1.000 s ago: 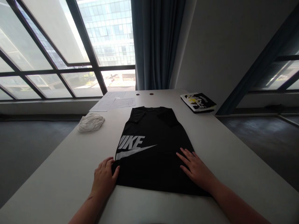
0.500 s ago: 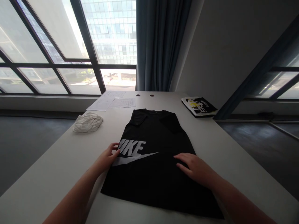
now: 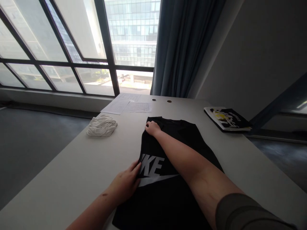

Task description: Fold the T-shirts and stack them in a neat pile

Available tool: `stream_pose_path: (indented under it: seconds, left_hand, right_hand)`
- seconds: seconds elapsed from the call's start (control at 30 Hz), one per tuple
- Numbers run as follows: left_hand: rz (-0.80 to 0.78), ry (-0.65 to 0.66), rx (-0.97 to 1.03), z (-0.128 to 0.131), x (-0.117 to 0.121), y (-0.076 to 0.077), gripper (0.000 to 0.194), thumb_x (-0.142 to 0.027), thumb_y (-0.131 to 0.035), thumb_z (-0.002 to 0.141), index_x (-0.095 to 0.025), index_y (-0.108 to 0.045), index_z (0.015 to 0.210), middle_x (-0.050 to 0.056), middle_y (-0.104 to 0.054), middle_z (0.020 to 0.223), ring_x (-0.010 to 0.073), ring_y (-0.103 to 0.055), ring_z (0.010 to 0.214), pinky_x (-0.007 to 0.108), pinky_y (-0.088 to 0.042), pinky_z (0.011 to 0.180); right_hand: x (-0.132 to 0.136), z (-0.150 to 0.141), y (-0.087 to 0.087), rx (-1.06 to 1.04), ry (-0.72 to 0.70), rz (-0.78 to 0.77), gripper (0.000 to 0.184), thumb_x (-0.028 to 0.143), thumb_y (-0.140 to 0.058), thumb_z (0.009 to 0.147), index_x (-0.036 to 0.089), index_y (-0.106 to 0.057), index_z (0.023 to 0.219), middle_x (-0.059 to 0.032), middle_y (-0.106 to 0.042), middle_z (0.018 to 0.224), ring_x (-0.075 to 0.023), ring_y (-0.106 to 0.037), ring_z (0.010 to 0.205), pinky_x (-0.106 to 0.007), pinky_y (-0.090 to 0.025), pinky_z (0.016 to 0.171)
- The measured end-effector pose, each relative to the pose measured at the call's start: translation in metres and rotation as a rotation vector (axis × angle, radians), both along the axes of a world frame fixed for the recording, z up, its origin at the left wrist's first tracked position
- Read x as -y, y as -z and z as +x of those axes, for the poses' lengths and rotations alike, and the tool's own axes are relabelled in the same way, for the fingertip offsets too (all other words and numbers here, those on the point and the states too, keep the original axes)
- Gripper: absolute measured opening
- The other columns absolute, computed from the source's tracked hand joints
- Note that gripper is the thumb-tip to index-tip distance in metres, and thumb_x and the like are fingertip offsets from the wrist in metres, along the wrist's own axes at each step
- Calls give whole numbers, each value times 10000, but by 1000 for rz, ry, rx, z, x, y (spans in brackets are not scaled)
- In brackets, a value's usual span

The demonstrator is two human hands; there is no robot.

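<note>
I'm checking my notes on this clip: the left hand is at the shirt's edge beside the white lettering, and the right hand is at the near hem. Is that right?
Not quite: the head view shows the right hand at the far left corner of the black shirt, not the near hem. The left hand is at its edge beside the white lettering.

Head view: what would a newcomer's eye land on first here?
Probably the black shirt with its big pale NIKE print, spread on the white table, the right hand reaching across to its far left corner and the left hand at its left edge. Next, the bright window behind, then the crumpled white cloth left of the shirt.
</note>
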State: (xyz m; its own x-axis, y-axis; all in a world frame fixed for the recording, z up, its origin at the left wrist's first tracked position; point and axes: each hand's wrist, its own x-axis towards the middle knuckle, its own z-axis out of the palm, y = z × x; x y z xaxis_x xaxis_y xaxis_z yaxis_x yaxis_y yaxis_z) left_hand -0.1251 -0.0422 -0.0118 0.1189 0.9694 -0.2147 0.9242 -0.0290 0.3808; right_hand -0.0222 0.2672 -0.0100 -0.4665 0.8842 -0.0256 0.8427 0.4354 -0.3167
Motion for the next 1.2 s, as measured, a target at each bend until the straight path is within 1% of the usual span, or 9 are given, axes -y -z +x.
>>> stream_pose_path:
  seconds: [0.1,0.2,0.37,0.53,0.7,0.83,1.03,1.13,1.2]
  left_hand:
    - [-28,32,-50,8,4,-7,687,-218,-503,942,-193,-411,1622,136,-274,1729,360,-676,1259,495,-538,1085]
    - [-69,15,-78,13,11,-12,711,-188,-535,918,-202,-419,1619,150,-236,1738,358,-717,1185,498,-569,1038]
    - [-192,29,-61,9,20,-23,774,-129,-592,864,-196,-425,1617,158,-252,1731,365,-669,1276,478,-553,1076]
    - [-182,-14,-8,3,23,-38,818,-27,-478,855,-237,-386,1640,112,-247,1738,332,-685,1259,464,-545,1089]
    - [-108,-9,204,1,33,-44,969,-3,-485,759,-329,-329,1658,18,-149,1766,301,-641,1326,435,-517,1140]
    - [-12,67,475,9,40,-40,993,11,-467,730,-400,-364,1628,-47,-178,1761,247,-467,1498,402,-398,1245]
    - [40,145,699,42,39,-31,828,24,-468,732,-319,-559,1480,18,-242,1749,249,-413,1532,404,-390,1246]
    - [27,209,701,58,38,-22,754,3,-496,736,-296,-597,1421,33,-239,1749,285,-391,1543,454,-405,1235]
    - [0,237,660,67,38,-14,728,-17,-527,734,-303,-605,1399,29,-217,1755,291,-484,1479,457,-463,1194]
  right_hand:
    - [-20,-30,10,62,52,-26,501,447,-575,982,212,-610,1423,-198,-573,1442,-371,-551,1317,-466,-491,1043]
    - [-34,-43,20,115,105,-47,536,405,-550,987,189,-553,1478,-236,-580,1432,-405,-546,1327,-531,-494,1030]
    - [-53,-43,28,112,88,-30,470,244,-523,975,192,-593,1437,-213,-684,1312,-355,-654,1200,-466,-534,960]
    - [-69,-36,16,24,45,28,323,181,-540,945,174,-770,1171,-155,-749,1229,-287,-689,1158,-348,-515,981]
    - [-78,-9,0,-66,86,119,357,223,-487,974,207,-803,1138,-101,-776,1204,-252,-691,1155,-305,-489,1003]
    - [-78,29,-5,-94,158,150,392,256,-448,993,246,-802,1162,-73,-785,1194,-239,-702,1121,-291,-499,961]
    - [-67,83,2,-68,261,127,394,276,-468,974,231,-808,1169,-94,-784,1191,-258,-712,1094,-301,-519,920]
    - [-63,100,10,-40,272,103,419,272,-466,970,223,-785,1237,-97,-757,1265,-264,-679,1185,-316,-505,991]
    - [-61,107,16,-14,269,87,438,283,-463,976,214,-761,1290,-107,-721,1341,-281,-607,1311,-348,-473,1069]
